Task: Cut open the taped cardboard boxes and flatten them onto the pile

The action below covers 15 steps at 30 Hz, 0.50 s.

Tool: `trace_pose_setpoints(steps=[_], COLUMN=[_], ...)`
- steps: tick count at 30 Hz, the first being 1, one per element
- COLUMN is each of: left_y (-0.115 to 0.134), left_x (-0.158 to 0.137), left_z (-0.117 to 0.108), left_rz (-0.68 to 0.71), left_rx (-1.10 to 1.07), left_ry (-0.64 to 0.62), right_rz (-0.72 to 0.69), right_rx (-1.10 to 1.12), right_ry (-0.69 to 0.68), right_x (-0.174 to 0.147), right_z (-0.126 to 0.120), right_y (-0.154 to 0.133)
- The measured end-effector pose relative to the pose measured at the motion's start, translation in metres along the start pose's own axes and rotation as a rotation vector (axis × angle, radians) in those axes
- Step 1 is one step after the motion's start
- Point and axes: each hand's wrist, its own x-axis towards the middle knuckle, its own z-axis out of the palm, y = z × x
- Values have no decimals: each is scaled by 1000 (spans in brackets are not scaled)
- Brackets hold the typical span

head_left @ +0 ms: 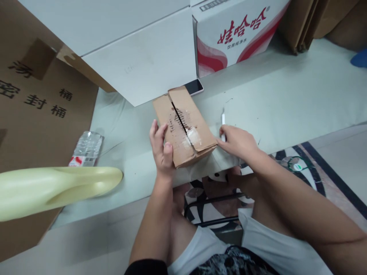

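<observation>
A small brown cardboard box (197, 124) lies on the pale cloth-covered surface in front of me. A dark gap runs along the seam between its top flaps, and a piece of clear tape sticks near the close end. My left hand (163, 151) grips the box's left side, fingers and thumb curled against its edge. Just right of the box, my right hand (237, 140) is closed around a slim white utility knife (223, 117). Its thin tip points away from me, apart from the box.
Behind the box stand a white carton (143, 61), a phone (195, 87) and a red-and-white water carton (237, 38). At left are a large cardboard box (43, 126), crumpled clear plastic packaging (87, 147) and a pale yellow curved object (63, 187). Folded cardboard (301, 23) stands far right.
</observation>
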Motion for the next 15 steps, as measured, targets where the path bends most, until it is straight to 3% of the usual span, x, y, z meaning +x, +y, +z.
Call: trace_pose_setpoints(steps=[4,8,12,15], left_y=[17,24,25,25], left_x=[-5,-7,-3,-3], left_z=[0,6,14,19], left_rz=[115,285,501,568], left_rx=[34,-33,73,225], left_ry=[-50,-109,-183,-157], right_rz=[28,64,-41,-277], right_rx=[-10,168,711,1102], right_ry=[18,140,322,480], right_x=[3,3,-6,-21], right_z=[1,-3,-5,-10], right_y=[2,5,2,-5])
